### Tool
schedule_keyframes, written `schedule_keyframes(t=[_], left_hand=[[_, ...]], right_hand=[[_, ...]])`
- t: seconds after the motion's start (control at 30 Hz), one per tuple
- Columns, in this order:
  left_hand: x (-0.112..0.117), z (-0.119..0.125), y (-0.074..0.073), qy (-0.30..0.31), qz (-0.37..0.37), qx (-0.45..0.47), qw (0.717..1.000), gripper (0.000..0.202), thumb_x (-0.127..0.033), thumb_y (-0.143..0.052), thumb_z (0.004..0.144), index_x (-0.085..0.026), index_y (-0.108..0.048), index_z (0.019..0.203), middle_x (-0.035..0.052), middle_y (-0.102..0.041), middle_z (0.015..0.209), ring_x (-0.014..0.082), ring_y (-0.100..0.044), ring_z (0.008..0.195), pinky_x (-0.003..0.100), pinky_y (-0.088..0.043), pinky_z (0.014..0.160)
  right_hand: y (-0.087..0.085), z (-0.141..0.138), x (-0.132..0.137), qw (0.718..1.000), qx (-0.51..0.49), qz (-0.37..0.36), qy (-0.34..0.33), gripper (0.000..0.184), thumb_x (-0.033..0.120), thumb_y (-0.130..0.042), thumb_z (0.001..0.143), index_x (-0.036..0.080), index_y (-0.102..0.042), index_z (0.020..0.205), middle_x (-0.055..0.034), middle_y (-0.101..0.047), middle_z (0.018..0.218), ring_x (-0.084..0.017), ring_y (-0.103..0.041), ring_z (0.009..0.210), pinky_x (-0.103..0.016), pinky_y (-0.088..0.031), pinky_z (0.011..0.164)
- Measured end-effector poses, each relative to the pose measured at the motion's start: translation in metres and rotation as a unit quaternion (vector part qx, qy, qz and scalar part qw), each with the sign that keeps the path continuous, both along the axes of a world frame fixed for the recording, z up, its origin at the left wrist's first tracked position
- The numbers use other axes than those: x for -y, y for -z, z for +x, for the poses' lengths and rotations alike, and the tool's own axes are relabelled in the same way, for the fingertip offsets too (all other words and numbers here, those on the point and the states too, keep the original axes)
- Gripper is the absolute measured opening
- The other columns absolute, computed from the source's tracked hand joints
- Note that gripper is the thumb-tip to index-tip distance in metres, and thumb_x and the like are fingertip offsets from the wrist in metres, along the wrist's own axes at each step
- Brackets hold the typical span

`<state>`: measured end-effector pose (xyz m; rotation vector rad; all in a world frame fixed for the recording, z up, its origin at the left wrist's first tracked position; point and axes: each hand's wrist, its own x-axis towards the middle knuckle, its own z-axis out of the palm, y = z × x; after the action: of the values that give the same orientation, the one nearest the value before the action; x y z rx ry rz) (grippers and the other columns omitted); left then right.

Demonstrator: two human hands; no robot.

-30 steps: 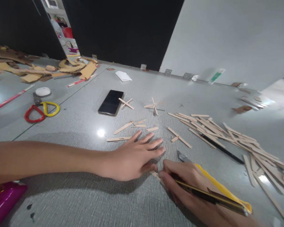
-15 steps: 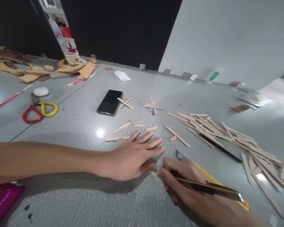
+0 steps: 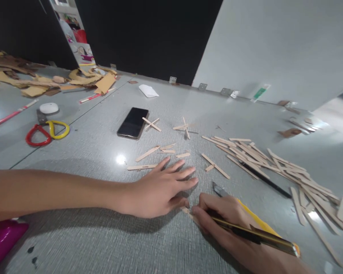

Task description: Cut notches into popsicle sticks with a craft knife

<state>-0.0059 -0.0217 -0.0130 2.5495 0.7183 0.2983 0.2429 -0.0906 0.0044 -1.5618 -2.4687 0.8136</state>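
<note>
My left hand (image 3: 160, 194) lies flat on the grey table with its fingers spread. Its thumb rests at the end of a small wooden craft stick (image 3: 192, 217), which runs under my right hand. My right hand (image 3: 231, 224) is closed around a slim black-and-gold cutter knife (image 3: 254, 233), held like a pen. The knife's tip is hidden by the fingers, close to the stick. Beside and partly behind that hand lies a yellow-handled tool (image 3: 257, 216) with a grey metal tip. Cut stick pieces (image 3: 147, 153) lie just beyond my left fingers.
A pile of craft sticks (image 3: 286, 167) with a black rod spreads at right. Crossed sticks (image 3: 152, 124) touch a phone (image 3: 133, 122). Red-and-yellow-handled scissors (image 3: 38, 135), a white case (image 3: 49, 108) and cardboard scraps (image 3: 31, 85) are at left. A magenta object (image 3: 5, 239) sits near the left forearm.
My right hand and the knife have shifted slightly, the knife's rear end tipping a little lower. My left hand stays in place. The view has moved very slightly.
</note>
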Motion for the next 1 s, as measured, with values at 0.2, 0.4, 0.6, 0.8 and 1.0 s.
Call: schedule_keyframes(t=[0.2,0.4,0.6,0.8,1.0], left_hand=[[-0.0002,-0.0011,-0.0021,0.001,0.001,-0.012,1.000,0.051,-0.035,-0.049,0.114,-0.024,-0.047,0.164,0.0076,-0.032,0.179,0.0378,-0.016,0.169,0.069,-0.018,0.135],[-0.0007,-0.0013,0.0014,0.002,0.003,-0.012,1.000,0.053,-0.034,-0.051,0.114,-0.022,-0.046,0.165,0.0091,-0.031,0.179,0.0389,-0.017,0.168,0.070,-0.018,0.134],[-0.0011,-0.0002,-0.0022,0.003,0.003,-0.014,1.000,0.052,-0.031,-0.052,0.113,-0.020,-0.048,0.164,0.0110,-0.034,0.178,0.0398,-0.019,0.168,0.072,-0.021,0.133],[-0.0014,-0.0001,-0.0006,0.004,0.008,-0.001,1.000,0.052,-0.030,-0.052,0.113,-0.022,-0.048,0.164,0.0114,-0.036,0.177,0.0402,-0.021,0.168,0.072,-0.021,0.132],[-0.0017,0.0000,-0.0005,0.009,0.026,-0.015,0.999,0.053,-0.034,-0.050,0.114,-0.020,-0.047,0.165,0.0109,-0.037,0.177,0.0392,-0.023,0.168,0.069,-0.021,0.133]], right_hand=[[-0.0003,0.0005,-0.0015,0.999,-0.026,-0.006,-0.020,0.046,0.053,-0.042,0.116,0.026,-0.037,0.079,0.0067,-0.045,0.067,-0.013,-0.041,0.059,-0.030,-0.030,0.056],[-0.0033,-0.0016,-0.0044,1.000,-0.010,-0.015,-0.012,0.048,0.056,-0.040,0.115,0.026,-0.044,0.079,0.0043,-0.051,0.069,-0.014,-0.048,0.061,-0.030,-0.035,0.058],[-0.0031,-0.0004,-0.0046,1.000,-0.017,-0.019,-0.006,0.050,0.057,-0.039,0.116,0.026,-0.049,0.077,0.0028,-0.057,0.068,-0.016,-0.054,0.064,-0.034,-0.040,0.064],[-0.0074,-0.0045,-0.0069,0.993,-0.092,-0.075,0.001,0.052,0.051,-0.045,0.116,0.026,-0.051,0.071,0.0049,-0.058,0.059,-0.014,-0.056,0.058,-0.032,-0.046,0.066],[-0.0016,-0.0028,-0.0068,0.949,-0.250,-0.167,0.098,0.048,0.058,-0.051,0.113,0.024,-0.057,0.079,0.0063,-0.062,0.055,-0.010,-0.054,0.045,-0.024,-0.043,0.049]])
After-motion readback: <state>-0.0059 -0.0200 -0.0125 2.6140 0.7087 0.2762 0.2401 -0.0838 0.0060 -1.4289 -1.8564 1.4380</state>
